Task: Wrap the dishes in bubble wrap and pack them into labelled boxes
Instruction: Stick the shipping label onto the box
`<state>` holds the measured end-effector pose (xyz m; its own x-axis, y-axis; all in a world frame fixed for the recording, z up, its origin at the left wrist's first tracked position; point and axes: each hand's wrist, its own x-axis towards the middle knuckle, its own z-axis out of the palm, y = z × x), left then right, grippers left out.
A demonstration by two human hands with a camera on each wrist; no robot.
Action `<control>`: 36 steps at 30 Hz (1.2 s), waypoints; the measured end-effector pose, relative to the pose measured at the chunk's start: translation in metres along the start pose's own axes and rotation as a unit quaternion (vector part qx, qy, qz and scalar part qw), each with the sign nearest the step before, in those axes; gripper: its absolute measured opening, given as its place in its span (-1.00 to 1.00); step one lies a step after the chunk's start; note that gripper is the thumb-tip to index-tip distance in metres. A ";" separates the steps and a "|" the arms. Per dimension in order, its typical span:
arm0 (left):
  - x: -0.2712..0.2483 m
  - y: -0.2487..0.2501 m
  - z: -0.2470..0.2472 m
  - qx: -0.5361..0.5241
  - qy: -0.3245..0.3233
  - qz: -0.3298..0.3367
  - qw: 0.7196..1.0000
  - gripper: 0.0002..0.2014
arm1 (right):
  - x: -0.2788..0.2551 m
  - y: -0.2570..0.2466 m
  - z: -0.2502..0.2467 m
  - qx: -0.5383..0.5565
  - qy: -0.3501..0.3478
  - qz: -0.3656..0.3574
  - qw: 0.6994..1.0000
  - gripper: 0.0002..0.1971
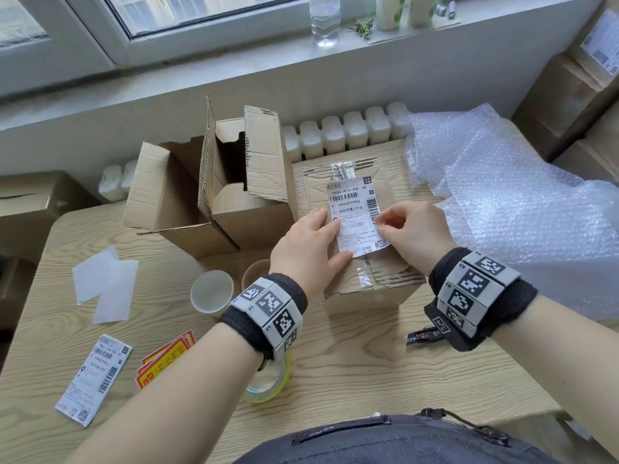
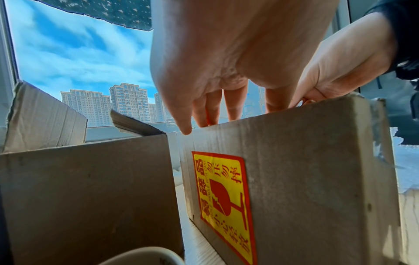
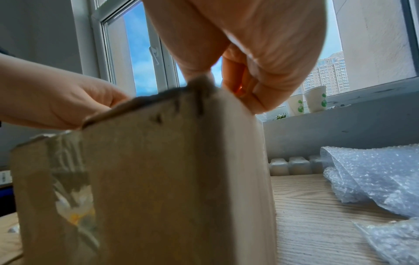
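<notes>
Seemingly "190A A161-BB" shipping label [image 1: 358,217].

Clear water bottle [image 1: 324,20] on the windowsill [image 1: 435,41], white radiator [image 1: 345,133] below, two paper cups [image 3: 308,102] beside green sprigs [image 1: 363,28], wood-grain bench [image 1: 351,370]

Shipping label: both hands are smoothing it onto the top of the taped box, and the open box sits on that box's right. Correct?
Not quite. The open box stands to the left of the taped box, as the head view shows. The rest holds: left hand and right hand are both on the shipping label on its top.
</notes>
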<state>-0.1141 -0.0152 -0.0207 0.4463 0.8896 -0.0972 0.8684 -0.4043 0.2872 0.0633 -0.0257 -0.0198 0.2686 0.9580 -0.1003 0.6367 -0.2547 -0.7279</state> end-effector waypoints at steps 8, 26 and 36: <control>0.000 0.002 -0.004 0.032 -0.001 0.007 0.999 -0.44 | -0.007 -0.002 0.001 -0.114 -0.002 -0.070 0.991 -0.80; 0.000 -0.006 0.002 0.050 -0.006 0.016 0.999 -0.38 | -0.031 0.016 0.009 -0.424 -0.224 -0.233 0.846 0.18; 0.017 -0.002 -0.005 0.088 0.011 0.027 0.996 -0.49 | -0.009 -0.007 -0.003 -0.341 -0.194 -0.199 0.898 -0.11</control>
<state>-0.1095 0.0023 -0.0179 0.4909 0.8688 -0.0647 0.8682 -0.4816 0.1193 0.0585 -0.0330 -0.0118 -0.2654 0.9314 -0.2492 0.9568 0.2225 -0.1873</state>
